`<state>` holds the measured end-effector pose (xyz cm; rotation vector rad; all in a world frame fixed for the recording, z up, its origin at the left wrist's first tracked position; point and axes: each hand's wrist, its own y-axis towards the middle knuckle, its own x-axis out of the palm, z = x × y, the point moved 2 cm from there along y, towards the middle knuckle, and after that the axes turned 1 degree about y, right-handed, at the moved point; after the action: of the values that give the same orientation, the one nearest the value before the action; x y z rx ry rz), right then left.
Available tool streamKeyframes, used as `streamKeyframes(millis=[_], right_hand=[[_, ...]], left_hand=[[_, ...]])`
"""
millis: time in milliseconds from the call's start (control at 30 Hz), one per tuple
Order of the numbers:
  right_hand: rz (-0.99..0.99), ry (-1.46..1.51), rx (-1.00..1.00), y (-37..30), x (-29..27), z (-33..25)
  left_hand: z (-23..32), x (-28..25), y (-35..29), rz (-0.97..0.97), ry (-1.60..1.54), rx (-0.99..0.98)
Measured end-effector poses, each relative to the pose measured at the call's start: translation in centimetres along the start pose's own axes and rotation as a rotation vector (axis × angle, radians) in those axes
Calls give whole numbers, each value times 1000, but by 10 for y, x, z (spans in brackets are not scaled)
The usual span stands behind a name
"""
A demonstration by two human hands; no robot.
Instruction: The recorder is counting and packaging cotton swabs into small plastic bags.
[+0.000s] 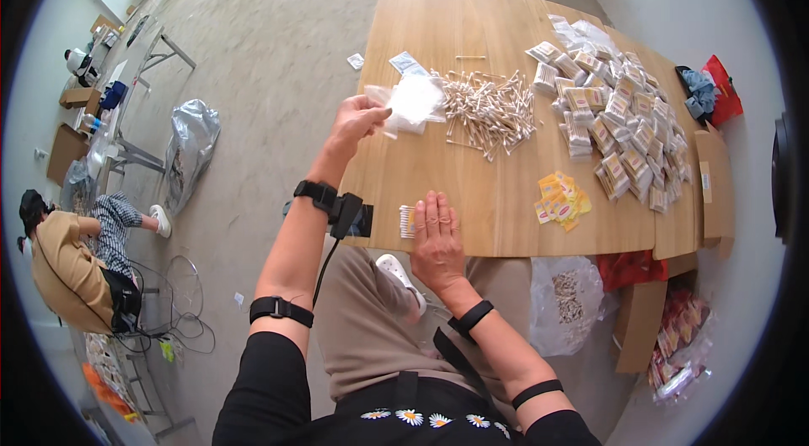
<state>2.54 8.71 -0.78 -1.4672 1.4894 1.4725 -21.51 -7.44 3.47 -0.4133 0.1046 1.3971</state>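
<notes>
Beside flat right fingers [431,217] lie cotton swabs [406,223]; left fingers [369,115] pinch a clear bag [402,109].

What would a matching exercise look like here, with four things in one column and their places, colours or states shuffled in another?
Column one:
1. Left hand
2. Right hand
3. Small flat slips
4. Loose cotton swabs

Column two:
A. Mostly yellow
B. Heaped just right of the clear plastic bags
C. Palm down beside a short row of swabs
D. Touching clear plastic

Pairs: 1-D, 2-C, 3-A, 4-B
</notes>
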Motion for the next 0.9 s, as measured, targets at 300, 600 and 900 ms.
streamKeyframes(millis=[300, 600, 900], right_hand=[[64, -36, -21, 1, 8, 8], [-2, -26, 2, -5, 6, 0], [32, -45, -12, -2, 3, 6]], left_hand=[[4, -7, -84, -62, -752, -18], [-40, 2, -128, -134, -884, -105], [-29, 12, -109, -91, -821, -4]])
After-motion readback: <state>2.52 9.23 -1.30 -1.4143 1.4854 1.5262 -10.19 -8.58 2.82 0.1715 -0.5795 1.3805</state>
